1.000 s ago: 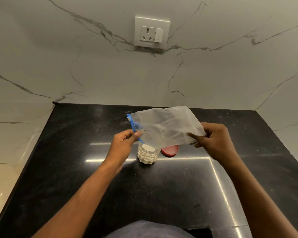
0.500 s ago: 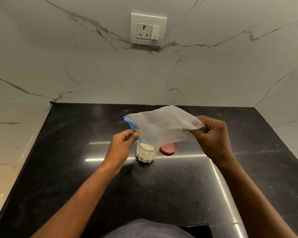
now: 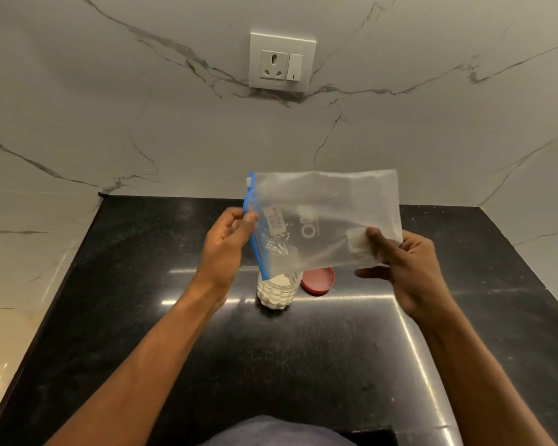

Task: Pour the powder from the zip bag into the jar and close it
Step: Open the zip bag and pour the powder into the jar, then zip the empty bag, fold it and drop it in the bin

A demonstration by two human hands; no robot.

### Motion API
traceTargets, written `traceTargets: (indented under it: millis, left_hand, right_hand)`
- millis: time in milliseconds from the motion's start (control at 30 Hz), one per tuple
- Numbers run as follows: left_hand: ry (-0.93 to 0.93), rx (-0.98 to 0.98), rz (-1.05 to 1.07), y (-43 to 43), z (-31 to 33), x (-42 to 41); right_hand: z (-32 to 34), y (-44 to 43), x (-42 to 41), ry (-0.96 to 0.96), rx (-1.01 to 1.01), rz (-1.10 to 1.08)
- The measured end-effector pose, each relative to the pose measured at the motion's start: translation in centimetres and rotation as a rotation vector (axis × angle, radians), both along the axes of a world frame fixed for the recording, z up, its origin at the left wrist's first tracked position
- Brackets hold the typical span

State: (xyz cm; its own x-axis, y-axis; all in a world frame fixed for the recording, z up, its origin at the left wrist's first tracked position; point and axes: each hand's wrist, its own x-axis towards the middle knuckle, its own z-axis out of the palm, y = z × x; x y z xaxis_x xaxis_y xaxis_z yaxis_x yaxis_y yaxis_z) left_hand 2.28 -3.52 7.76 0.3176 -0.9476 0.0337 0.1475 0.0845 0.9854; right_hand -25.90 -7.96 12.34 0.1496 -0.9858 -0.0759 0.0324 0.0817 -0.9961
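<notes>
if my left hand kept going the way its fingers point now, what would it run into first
Probably the zip bag itself: the left hand already pinches its blue zipper edge. Beyond that stands only the marble wall, though depth is hard to judge.

Both forearms are bare, no sleeves, watch or rings visible; a grey-blue garment (image 3: 273,432) shows at bottom centre of the frame.

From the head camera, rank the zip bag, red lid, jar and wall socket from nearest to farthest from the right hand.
1. Zip bag, held in the right hand.
2. Red lid, lower left.
3. Jar, left of lid.
4. Wall socket, up on the wall.
</notes>
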Motion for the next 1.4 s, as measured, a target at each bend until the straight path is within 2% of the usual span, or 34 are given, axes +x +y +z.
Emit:
traceTargets:
  millis: [100,233,400,567,633,700,767,867,967,1067,1233,1400]
  left_hand:
    - [-0.065,-0.077,0.019,-1.0,3.2,-0.2]
    - [-0.058,-0.153,0.082,-1.6,5.2,0.4]
    - [-0.018,-0.103,0.061,-0.7,4.4,1.6]
    - [0.059,-0.05,-0.026,0.4,3.9,2.8]
    - [0.055,-0.043,-0.039,0.8,4.2,3.5]
    - [0.042,-0.041,-0.065,1.1,4.5,4.2]
    - [0.031,-0.042,-0.103,1.6,4.7,4.7]
    - [0.023,-0.036,-0.168,2.1,5.1,4.9]
    - [-0.003,-0.018,-0.238,2.5,5.5,5.0]
    - [-0.115,0.002,-0.288,2.6,6.1,5.2]
    - [-0.514,0.017,-0.225,2.5,7.6,6.3]
    - [-0.637,-0.107,-0.213,2.0,9.6,4.4]
  right_hand:
    - [-0.8,0.3,0.4,-0.061,0.108,0.02]
    - [-2.7,0.9,1.3,-0.098,0.095,-0.045]
    - [-4.3,1.5,2.0,-0.355,0.212,0.081]
    - [-4.3,2.0,1.9,-0.366,0.275,0.224]
    - [-3.6,2.0,2.3,-0.261,0.165,0.159]
    - [-2.3,1.3,2.8,-0.007,-0.08,-0.112]
    - [-0.4,0.3,3.5,0.141,-0.366,-0.29]
    - [2.5,-1.3,6.3,0.225,-0.589,-0.144]
    - [4.3,-2.7,10.1,0.327,-0.567,0.106]
    - [4.8,-3.3,12.7,0.318,-0.513,0.273]
    - [4.1,-2.5,13.1,0.05,-0.361,0.243]
    - [4.1,-0.7,13.6,-0.054,-0.241,0.291]
